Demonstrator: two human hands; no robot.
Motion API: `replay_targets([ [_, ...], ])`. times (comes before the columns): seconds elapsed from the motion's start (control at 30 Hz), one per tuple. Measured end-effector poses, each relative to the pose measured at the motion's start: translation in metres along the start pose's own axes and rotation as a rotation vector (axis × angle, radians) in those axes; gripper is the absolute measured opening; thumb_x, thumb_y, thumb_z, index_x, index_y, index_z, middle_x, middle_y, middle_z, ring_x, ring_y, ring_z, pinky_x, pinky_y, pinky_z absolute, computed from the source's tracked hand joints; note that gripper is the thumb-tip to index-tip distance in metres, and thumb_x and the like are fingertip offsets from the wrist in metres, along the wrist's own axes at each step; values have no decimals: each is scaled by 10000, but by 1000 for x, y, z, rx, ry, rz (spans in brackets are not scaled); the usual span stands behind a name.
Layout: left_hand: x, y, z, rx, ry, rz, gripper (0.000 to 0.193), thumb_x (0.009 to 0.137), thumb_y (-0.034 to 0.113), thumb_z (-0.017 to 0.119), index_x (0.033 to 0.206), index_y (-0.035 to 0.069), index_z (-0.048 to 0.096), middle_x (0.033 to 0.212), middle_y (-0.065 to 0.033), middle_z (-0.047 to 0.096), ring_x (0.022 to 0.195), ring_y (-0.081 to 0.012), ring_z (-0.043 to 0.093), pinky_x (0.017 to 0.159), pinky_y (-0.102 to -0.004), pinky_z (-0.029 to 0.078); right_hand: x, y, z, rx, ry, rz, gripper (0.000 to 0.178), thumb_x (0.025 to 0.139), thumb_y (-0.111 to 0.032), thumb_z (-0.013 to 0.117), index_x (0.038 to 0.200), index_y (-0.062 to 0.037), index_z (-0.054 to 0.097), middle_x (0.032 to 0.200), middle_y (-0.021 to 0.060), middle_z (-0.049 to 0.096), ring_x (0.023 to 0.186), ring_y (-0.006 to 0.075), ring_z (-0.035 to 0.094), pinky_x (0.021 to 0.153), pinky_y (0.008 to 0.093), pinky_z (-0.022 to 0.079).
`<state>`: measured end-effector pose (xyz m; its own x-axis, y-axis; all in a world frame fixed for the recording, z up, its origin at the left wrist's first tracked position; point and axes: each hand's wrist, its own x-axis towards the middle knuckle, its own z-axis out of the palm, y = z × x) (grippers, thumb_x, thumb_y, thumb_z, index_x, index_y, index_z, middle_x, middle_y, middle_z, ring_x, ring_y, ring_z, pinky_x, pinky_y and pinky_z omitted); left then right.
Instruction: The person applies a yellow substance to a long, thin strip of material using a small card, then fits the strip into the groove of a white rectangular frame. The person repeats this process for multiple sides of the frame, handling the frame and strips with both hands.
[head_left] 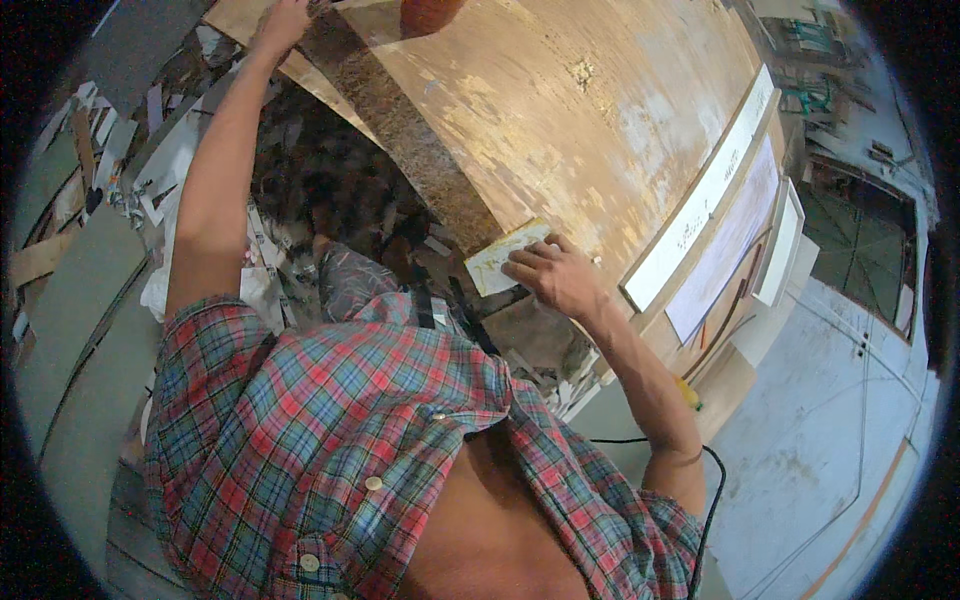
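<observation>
Head view. We see the right grip (562, 280) closed on a flat, pale slab (492, 267) streaked with yellow, its fingers bent over the upper face; the thumb is not clear to us. The slab lies at the near corner of the wooden table (610, 140), mostly to the left of this grip. Its long axis runs obliquely, from a free end left of the grip up to the end beneath the fingers, and a yellowish border follows the long side facing away from the wearer.

As for writing, we note dark marks along a white strip (700, 200), to the right of and beyond the right grip; they are too small for us to read. Parallel to it, farther right, lie a pale lilac panel (728, 240) and a white frame (780, 245).

The left grip (287, 22) is far ahead and to the left, at the upper border, beside the top of a rough brown band (400, 125); we cannot tell whether it is open or closed. To its right stands a reddish-brown object (430, 14), partly cut off.
</observation>
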<state>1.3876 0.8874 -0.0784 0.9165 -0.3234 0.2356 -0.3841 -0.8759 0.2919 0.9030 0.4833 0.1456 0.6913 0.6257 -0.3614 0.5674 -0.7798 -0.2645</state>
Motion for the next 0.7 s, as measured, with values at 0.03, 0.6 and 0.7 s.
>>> replay_targets([
  [0.03, 2, 15, -4, -138, -75, -162, 316, 953, 242, 482, 1195, 62, 577, 1047, -233, 619, 984, -433, 597, 860, -482, 501, -6, -3, 0, -18, -2, 6, 415, 751, -173, 641, 1165, -161, 612, 1186, 7, 629, 1079, 184, 572, 962, 372, 396],
  [0.6, -72, -23, -59, -393, -70, -414, 390, 895, 318, 602, 1101, -11, 639, 1043, -189, 682, 995, -289, 645, 857, -400, 481, -120, -82, -120, 349, 106, 708, 350, 738, 38, 626, 1053, -102, 681, 921, 101, 689, 844, 273, 639, 723, 363, 501],
  [0.7, -102, 32, -106, -591, -167, -331, 291, 922, 258, 586, 1022, -12, 631, 858, -100, 642, 815, -174, 589, 758, -352, 483, -109, -98, -133, 430, 426, 790, 245, 809, 39, 617, 1026, -57, 680, 849, 132, 677, 761, 262, 636, 668, 326, 493],
])
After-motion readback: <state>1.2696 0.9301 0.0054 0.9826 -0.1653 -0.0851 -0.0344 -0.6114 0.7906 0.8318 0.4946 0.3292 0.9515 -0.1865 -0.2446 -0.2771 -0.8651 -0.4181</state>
